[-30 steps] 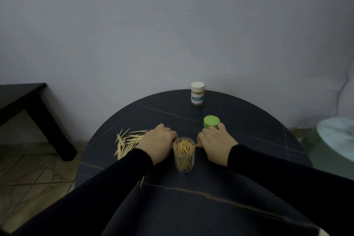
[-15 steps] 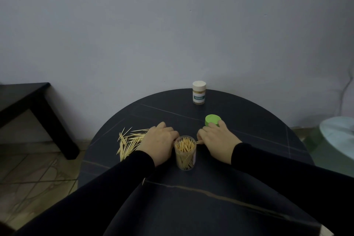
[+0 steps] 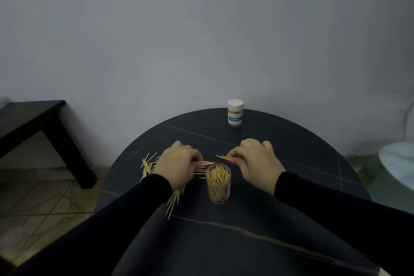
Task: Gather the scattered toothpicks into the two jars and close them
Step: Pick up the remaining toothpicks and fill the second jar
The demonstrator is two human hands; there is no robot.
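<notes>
An open clear jar (image 3: 218,184) full of toothpicks stands upright mid-table. My left hand (image 3: 178,164) is just left of it, fingers curled round a few toothpicks whose tips stick out toward the jar. My right hand (image 3: 254,162) is right of and behind the jar, pinching a small bundle of toothpicks that points left. Loose toothpicks (image 3: 149,164) lie scattered left of my left hand and under my wrist. A green lid (image 3: 251,140) peeks out behind my right hand. A closed jar with a white cap (image 3: 235,113) stands at the table's far edge.
The round dark table (image 3: 291,219) has its edge close on the left, with tiled floor below. A black side table (image 3: 33,123) stands to the left. A pale round object (image 3: 398,163) sits at the right. A grey wall is behind.
Both hands have lifted slightly and now hold toothpicks near the jar's mouth. My right hand moved back over the green lid, hiding most of it. The camera tilted a little.
</notes>
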